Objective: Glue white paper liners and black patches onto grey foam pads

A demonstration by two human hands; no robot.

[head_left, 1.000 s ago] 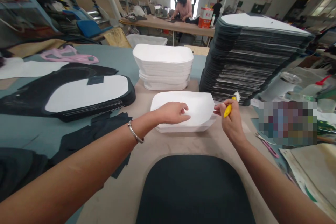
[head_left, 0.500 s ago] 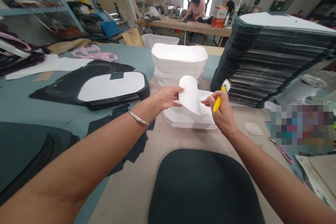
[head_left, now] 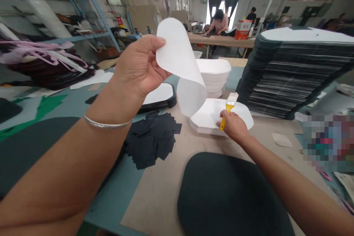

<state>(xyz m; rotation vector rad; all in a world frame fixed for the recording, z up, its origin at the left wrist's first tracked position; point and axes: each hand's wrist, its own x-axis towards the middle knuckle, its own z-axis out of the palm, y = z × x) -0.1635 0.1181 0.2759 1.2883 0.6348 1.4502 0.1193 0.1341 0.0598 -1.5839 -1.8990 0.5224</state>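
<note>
My left hand [head_left: 141,66], with a silver bracelet at the wrist, pinches the edge of a white sheet [head_left: 179,55] and holds it up. The sheet curls and hangs above the table. In my right hand [head_left: 233,125] is a paintbrush [head_left: 228,108] with a yellow handle and pale bristles, pointing upward. That hand is over a low stack of white sheets [head_left: 204,118]. Close in front of me lies a dark rounded panel [head_left: 226,191], flat on brown board.
A tall stack of dark panels [head_left: 290,70] stands at the right. Behind the low stack is another white stack [head_left: 215,77]. Small black pieces [head_left: 152,140] lie heaped left of centre. Farther back, a person [head_left: 219,24] bends over another table [head_left: 199,38].
My left hand has lifted the white sheet up and to the left, off the low stack. My right hand stays near the stack with the brush. The view has shifted left.
</note>
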